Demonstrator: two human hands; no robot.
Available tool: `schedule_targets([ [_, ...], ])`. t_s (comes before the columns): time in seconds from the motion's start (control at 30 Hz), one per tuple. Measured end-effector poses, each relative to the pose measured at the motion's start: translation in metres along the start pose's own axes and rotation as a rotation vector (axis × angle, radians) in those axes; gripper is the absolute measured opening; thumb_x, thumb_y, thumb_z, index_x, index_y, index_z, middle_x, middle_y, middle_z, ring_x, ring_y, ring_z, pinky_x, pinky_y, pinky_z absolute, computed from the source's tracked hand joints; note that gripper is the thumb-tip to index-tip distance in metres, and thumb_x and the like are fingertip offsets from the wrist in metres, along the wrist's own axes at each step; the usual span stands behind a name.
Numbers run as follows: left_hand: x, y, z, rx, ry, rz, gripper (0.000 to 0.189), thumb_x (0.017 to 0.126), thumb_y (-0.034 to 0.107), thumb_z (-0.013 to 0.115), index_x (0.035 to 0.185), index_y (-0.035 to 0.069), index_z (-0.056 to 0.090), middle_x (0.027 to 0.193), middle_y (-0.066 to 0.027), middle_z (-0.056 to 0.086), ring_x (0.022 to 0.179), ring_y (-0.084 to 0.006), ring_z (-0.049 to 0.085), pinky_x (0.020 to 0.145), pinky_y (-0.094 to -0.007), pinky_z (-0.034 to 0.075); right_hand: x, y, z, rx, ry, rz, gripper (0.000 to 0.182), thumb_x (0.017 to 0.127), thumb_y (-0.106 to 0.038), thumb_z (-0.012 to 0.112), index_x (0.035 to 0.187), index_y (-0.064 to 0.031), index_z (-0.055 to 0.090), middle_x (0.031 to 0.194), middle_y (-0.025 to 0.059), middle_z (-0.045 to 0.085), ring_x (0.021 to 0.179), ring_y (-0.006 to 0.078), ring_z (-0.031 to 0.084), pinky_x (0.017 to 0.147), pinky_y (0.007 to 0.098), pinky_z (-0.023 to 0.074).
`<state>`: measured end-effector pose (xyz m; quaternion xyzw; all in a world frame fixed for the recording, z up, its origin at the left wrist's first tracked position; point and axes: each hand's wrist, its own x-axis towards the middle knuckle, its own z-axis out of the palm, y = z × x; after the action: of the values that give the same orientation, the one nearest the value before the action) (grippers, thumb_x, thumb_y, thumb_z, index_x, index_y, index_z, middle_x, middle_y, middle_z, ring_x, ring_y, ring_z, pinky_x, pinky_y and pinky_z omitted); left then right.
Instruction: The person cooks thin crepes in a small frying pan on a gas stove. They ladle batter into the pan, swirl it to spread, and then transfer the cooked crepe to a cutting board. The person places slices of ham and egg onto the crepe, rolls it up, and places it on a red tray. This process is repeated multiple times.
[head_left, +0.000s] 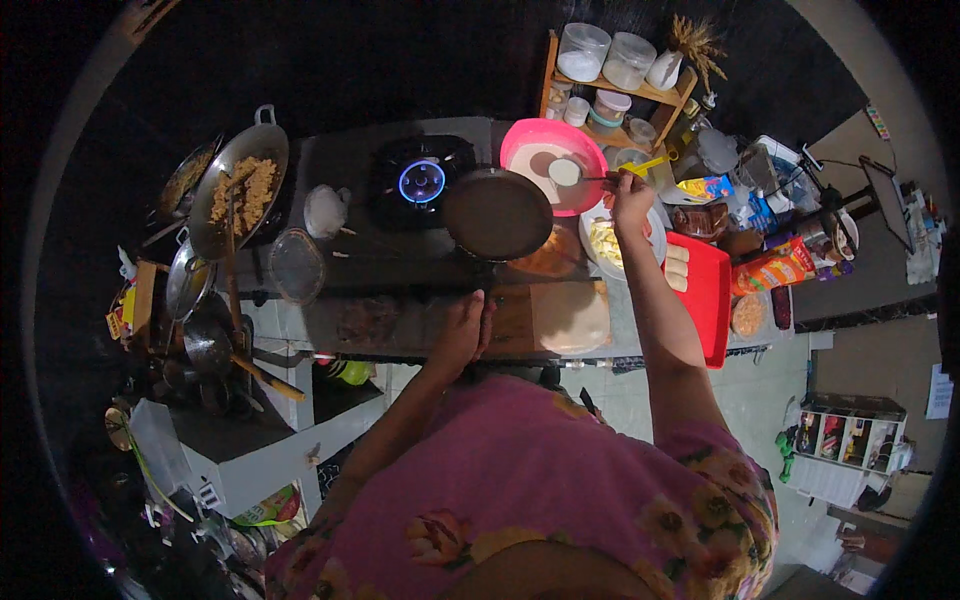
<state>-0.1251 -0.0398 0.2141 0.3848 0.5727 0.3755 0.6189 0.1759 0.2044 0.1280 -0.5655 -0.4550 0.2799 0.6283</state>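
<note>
My left hand grips the dark handle of a round frying pan, held to the right of a lit gas burner. In my right hand is the handle of a ladle, its bowl full of pale batter. The ladle is over a pink basin holding more of the same batter. Below my right wrist, a white plate carries pale yellow pieces. Several pale rolls lie on a red tray beside my forearm. A thin pale sheet lies on a wooden board.
At left, a wok holds crumbly brown filling and a long wooden-handled spatula. A clear lid lies near a white cloth-like bundle. Jars stand on a wooden rack behind the basin. Packets and a tablet-like screen crowd the right.
</note>
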Motion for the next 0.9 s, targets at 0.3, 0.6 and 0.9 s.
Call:
schedule_targets([
  [0.3, 0.050, -0.010, 0.020, -0.084, -0.143, 0.049, 0.042, 0.103, 0.041, 0.032, 0.092, 0.006, 0.053, 0.047, 0.0004, 0.043, 0.031, -0.0105, 0.035, 0.030, -0.0265, 0.025, 0.002, -0.066, 0.010, 0.032, -0.058, -0.170, 0.026, 0.098, -0.011, 0.048, 0.098, 0.0104, 0.064, 0.082, 0.0176, 0.070, 0.070, 0.0218, 0.069, 0.066, 0.0316, 0.0530],
  [0.6, 0.039, 0.015, 0.033, -0.099, -0.314, 0.078, 0.040, 0.103, 0.041, 0.035, 0.092, 0.007, 0.052, 0.049, 0.0022, 0.040, 0.037, -0.0075, 0.034, 0.034, -0.0242, 0.025, -0.076, -0.149, 0.012, 0.028, -0.138, -0.287, 0.031, 0.102, -0.014, 0.043, 0.116, 0.0100, 0.057, 0.099, 0.0130, 0.069, 0.081, 0.0155, 0.066, 0.076, 0.0272, 0.0515],
  [0.9, 0.019, 0.047, 0.023, 0.158, -0.322, 0.248, 0.041, 0.104, 0.038, 0.033, 0.089, 0.005, 0.053, 0.048, 0.0013, 0.042, 0.038, -0.0067, 0.036, 0.036, -0.0240, 0.029, -0.109, -0.183, -0.013, 0.026, -0.095, -0.499, 0.027, 0.101, -0.006, 0.041, 0.118, 0.0080, 0.057, 0.110, 0.0181, 0.067, 0.093, 0.0197, 0.068, 0.086, 0.0298, 0.0518],
])
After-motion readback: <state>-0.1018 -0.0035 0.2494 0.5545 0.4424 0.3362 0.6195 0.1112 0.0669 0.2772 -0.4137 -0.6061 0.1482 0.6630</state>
